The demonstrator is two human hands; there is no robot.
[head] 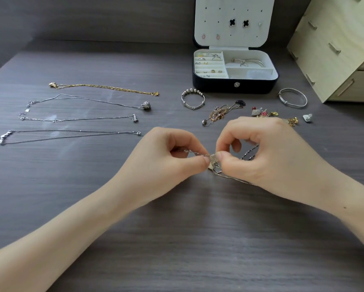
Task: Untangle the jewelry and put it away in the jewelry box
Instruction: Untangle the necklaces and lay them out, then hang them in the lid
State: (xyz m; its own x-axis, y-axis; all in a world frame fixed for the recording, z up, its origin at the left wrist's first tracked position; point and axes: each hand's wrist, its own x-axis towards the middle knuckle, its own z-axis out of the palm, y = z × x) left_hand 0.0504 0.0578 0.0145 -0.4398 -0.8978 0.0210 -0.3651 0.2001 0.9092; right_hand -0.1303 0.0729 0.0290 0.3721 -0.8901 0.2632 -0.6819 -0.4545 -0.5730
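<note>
Fingers (pixel 198 162) of the left hand (pixel 172 157) and the right hand (pixel 261 148) pinch one knot of silver chains (pixel 213 165) between them, low over the middle of the counter (pixel 177 239). Left of the hands lie four straightened necklaces: one gold necklace (pixel 105 87) and three silver necklaces (pixel 88 99). Beyond the hands lie one more tangle (pixel 219 112), two bracelets, a beaded bracelet (pixel 192 99) and a plain bangle (pixel 292 98), and the open jewelry box (pixel 236 85), with two black clover earrings (pixel 232 22) pinned in its upright lid.
</note>
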